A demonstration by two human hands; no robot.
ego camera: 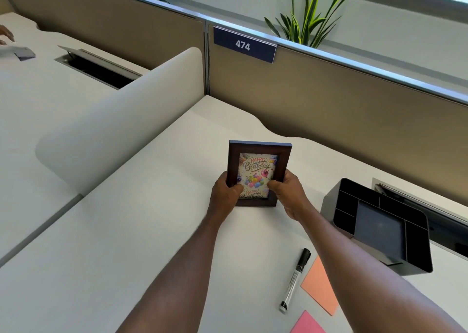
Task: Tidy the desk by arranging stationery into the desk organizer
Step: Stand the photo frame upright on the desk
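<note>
A dark wooden picture frame [259, 155] with a "Happy Birthday" card stands upright on the white desk [152, 231]. My left hand [225, 193] grips its lower left side and my right hand [288, 193] grips its lower right side. A black desk organizer [379, 226] with several compartments sits to the right; no stationery shows inside it. A black-capped white marker [295, 279] lies on the desk near my right forearm. An orange sticky pad [320, 287] and a pink sticky pad [307, 324] lie beside the marker.
A tan partition [329, 99] with a "474" sign [244, 45] runs behind the desk. A curved white divider [121, 120] separates the neighbouring desk at left, where another person's hand [6, 35] shows. A cable hatch [420, 201] lies behind the organizer.
</note>
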